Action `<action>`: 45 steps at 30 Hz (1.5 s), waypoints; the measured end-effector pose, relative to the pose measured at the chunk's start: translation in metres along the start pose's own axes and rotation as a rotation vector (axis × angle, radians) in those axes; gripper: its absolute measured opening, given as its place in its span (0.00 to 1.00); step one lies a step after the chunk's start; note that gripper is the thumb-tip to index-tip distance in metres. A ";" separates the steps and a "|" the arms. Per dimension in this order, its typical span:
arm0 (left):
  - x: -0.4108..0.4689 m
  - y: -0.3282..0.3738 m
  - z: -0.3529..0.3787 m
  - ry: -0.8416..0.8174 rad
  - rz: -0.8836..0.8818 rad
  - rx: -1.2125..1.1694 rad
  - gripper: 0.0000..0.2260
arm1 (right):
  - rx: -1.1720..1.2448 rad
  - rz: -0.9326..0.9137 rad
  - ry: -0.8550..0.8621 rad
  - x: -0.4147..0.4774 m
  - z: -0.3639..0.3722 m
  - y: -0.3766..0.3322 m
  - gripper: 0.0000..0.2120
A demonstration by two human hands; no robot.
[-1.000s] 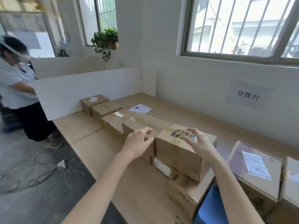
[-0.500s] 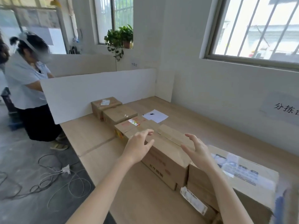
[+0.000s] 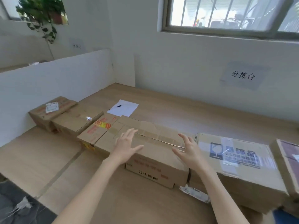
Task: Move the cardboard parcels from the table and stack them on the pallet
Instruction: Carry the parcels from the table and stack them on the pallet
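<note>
Ten fingers (image 3: 131, 133) are spread and straight, gripping nothing. My left hand (image 3: 127, 143) hangs over the nine o'clock end of the long box (image 3: 155, 168) and my right hand (image 3: 190, 152) over its three o'clock end, thumbs pointing inward at each other. I cannot tell whether any fingertip touches the cardboard yet. A second ago the same hands flanked a smaller box with a fragile mark, and half a second ago they were already over this one. I read that as a fresh pick lined up, with the lift not begun. Both bare forearms run in from six o'clock, the left from seven, the right from five, and the wrists sit about level. The long box lies flat on the table (image 3: 142, 206), dead ahead, its taped seam running nine to three. Just beside it at three o'clock sits a bigger box (image 3: 239, 173) with a fragile label. At ten o'clock a row of three more boxes (image 3: 76, 118) trails away along the white divider (image 3: 48, 81). At twelve o'clock lies a sheet of paper (image 3: 125, 109) with a pen (image 3: 119, 106) on it. The pallet is out of view, so I judge every parcel I see is still to move.
</note>
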State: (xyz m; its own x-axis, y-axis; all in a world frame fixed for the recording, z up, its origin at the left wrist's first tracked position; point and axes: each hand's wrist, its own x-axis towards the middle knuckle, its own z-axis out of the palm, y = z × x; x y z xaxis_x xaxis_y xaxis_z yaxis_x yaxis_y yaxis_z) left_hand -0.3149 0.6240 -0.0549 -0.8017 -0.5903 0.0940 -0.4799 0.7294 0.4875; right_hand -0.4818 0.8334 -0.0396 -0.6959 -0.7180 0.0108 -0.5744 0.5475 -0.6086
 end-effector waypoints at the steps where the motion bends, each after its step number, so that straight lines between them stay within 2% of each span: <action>1: 0.006 -0.005 0.005 -0.041 0.003 0.000 0.35 | -0.031 0.039 0.005 -0.002 0.005 0.004 0.33; 7: 0.033 -0.037 0.028 -0.287 0.053 0.097 0.49 | -0.262 0.223 0.051 -0.021 0.033 0.011 0.39; 11: 0.047 -0.055 0.036 -0.339 0.074 0.094 0.52 | -0.383 0.264 0.067 -0.026 0.048 0.009 0.42; 14: 0.048 -0.071 0.042 -0.391 0.094 -0.033 0.52 | -0.444 0.289 0.061 -0.029 0.055 0.006 0.45; 19: 0.048 -0.084 0.047 -0.389 0.137 -0.172 0.50 | -0.485 0.350 0.058 -0.028 0.061 0.001 0.49; 28: 0.057 -0.098 0.047 -0.410 0.132 -0.314 0.48 | -0.389 0.388 0.121 -0.019 0.070 -0.010 0.48; 35: 0.065 -0.099 0.036 -0.409 0.143 -0.340 0.48 | -0.071 0.380 0.194 -0.015 0.062 -0.022 0.39; 39: 0.073 -0.101 0.011 -0.389 0.143 -0.349 0.46 | 0.047 0.329 0.191 -0.008 0.049 -0.033 0.39; 45: 0.083 -0.072 -0.049 -0.276 0.214 -0.331 0.44 | 0.078 0.254 0.240 0.001 0.015 -0.061 0.36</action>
State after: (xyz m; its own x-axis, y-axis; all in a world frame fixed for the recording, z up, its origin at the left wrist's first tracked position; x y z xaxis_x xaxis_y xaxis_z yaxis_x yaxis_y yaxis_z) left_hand -0.3293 0.5060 -0.0400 -0.9562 -0.2924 0.0099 -0.1908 0.6488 0.7366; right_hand -0.4411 0.7926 -0.0144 -0.8990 -0.4368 0.0314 -0.3417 0.6547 -0.6743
